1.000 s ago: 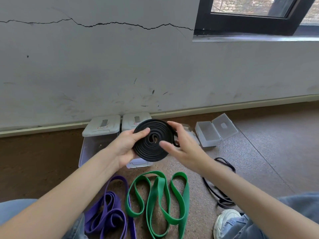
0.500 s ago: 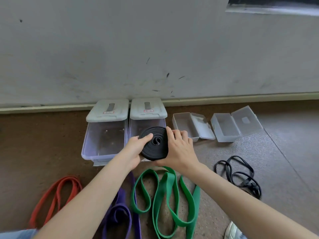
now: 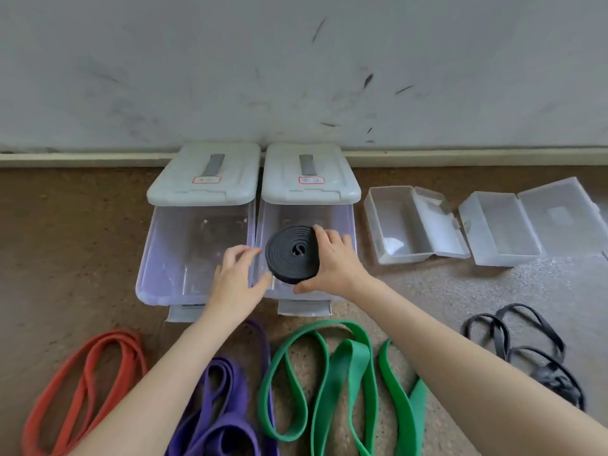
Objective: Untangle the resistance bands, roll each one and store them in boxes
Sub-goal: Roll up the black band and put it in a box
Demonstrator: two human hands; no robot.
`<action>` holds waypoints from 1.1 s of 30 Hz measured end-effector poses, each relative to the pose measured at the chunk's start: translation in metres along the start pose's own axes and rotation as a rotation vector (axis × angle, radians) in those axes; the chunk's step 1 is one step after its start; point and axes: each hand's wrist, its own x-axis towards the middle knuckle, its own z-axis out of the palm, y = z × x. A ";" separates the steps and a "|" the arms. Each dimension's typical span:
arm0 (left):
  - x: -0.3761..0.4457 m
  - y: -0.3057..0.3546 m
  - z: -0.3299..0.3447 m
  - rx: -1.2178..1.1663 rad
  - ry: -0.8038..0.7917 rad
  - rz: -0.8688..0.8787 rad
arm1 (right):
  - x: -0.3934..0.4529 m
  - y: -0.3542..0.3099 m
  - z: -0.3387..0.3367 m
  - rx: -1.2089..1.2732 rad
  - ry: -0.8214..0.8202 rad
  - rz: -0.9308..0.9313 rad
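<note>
Frame center: our right hand (image 3: 332, 263) cups the rolled black band (image 3: 292, 255) around its rim. Left hand (image 3: 235, 278) is loose, fingers relaxed, holding nothing. Rubber's springy, so we'd squeeze the edges or it uncoils.

Rolled black band (image 3: 292, 255): matt rubber, ridged where the coils are stacked. Two large boxes (image 3: 194, 251) (image 3: 339, 218): translucent, faintly violet plastic, smooth and slightly glossy; lids (image 3: 202, 174) of opaque white plastic, matt, each fitted with a grey strip. Two small hinged cases (image 3: 404, 222) (image 3: 503, 232): clear frosted plastic, smooth. Loose bands in red (image 3: 82, 383), purple (image 3: 220, 406) and green (image 3: 342, 383): matt rubber, smooth. Thin black band (image 3: 526, 350): rubber with a dull sheen. Floor (image 3: 65, 258): brown, speckled, rough-grained. Wall (image 3: 296, 67): matt grey, scuffed with dark marks.
</note>
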 end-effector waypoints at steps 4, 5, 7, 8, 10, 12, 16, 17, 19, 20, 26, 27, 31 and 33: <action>0.002 -0.011 0.008 0.063 0.020 0.092 | 0.037 0.007 0.023 0.011 0.000 0.129; 0.001 -0.013 0.010 0.070 0.021 0.108 | 0.043 0.008 0.029 -0.008 -0.006 0.144; -0.001 -0.017 0.014 0.066 0.031 0.128 | 0.050 0.010 0.042 -0.090 -0.017 0.152; -0.001 -0.018 0.015 0.061 0.034 0.132 | 0.053 0.010 0.048 -0.149 -0.024 0.145; 0.001 -0.020 0.016 0.057 0.034 0.130 | 0.056 0.012 0.059 -0.249 -0.067 0.130; 0.002 -0.020 0.016 0.063 0.036 0.127 | 0.057 0.015 0.065 -0.257 -0.138 0.144; 0.001 -0.019 0.016 0.071 0.027 0.112 | 0.059 0.020 0.059 -0.247 -0.235 0.122; 0.001 -0.018 0.015 0.070 0.017 0.103 | 0.059 0.019 0.055 -0.258 -0.240 0.124; 0.000 -0.015 0.013 0.082 0.008 0.082 | 0.055 0.013 0.043 -0.237 -0.214 0.126; -0.002 -0.013 0.012 0.097 0.019 0.073 | 0.051 0.010 0.037 -0.194 -0.187 0.117; -0.028 0.029 0.020 0.133 0.226 0.179 | -0.026 0.019 -0.008 0.191 0.159 0.025; -0.034 0.040 0.025 0.127 0.223 0.217 | -0.046 0.029 -0.014 0.259 0.241 0.050; -0.059 0.077 0.064 0.098 0.063 0.323 | -0.121 0.097 -0.006 0.371 0.399 0.368; -0.072 0.092 0.088 0.095 -0.052 0.347 | -0.150 0.137 0.013 0.303 0.340 0.564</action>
